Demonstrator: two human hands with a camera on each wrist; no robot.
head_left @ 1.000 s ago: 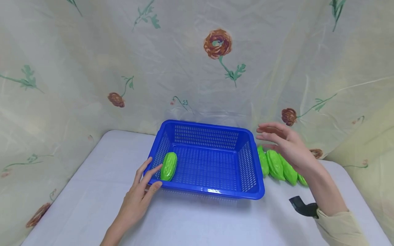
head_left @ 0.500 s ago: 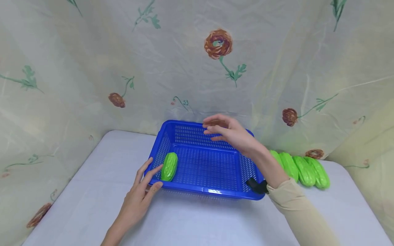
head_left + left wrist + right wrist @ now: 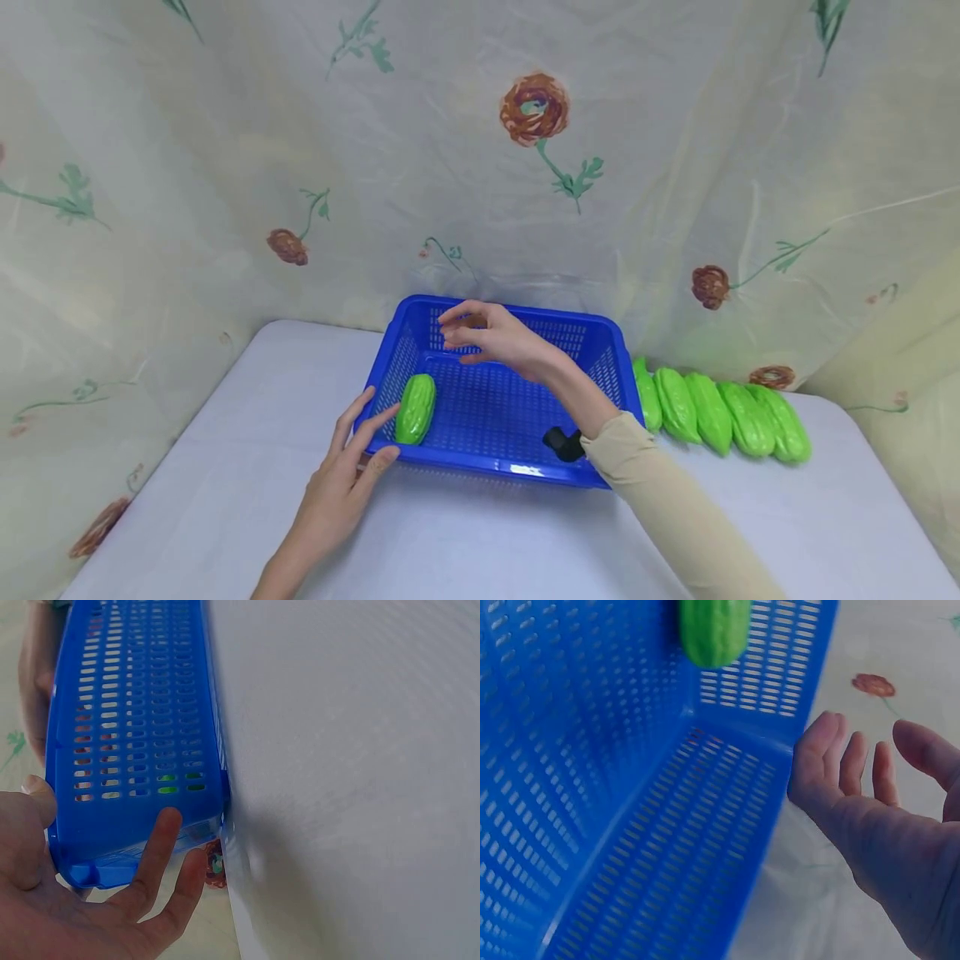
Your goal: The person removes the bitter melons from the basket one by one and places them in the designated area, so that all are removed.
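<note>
In the head view, a green bitter melon [image 3: 416,408] lies at the left end of the blue basket [image 3: 498,465]. My left hand [image 3: 339,492] touches the basket's near-left corner, thumb at the front rim and fingers spread along the left side. The left wrist view has fairly straight fingers [image 3: 159,851] beside the perforated wall. Holding nothing, my right hand [image 3: 491,335] is over the basket's far part with loosely bent fingers. In the right wrist view, the right hand [image 3: 877,802] appears beside the basket rim, and part of the melon [image 3: 716,630] shows inside.
Several more bitter melons [image 3: 712,412] lie in a row on the white table [image 3: 225,467], right of the basket. A flowered cloth [image 3: 480,150] hangs close behind the basket. A black strap [image 3: 562,444] sits at my right wrist.
My right hand has swung left, from above the row of melons to over the basket, and stays without a thing in it. My left hand and the basket keep their places.
</note>
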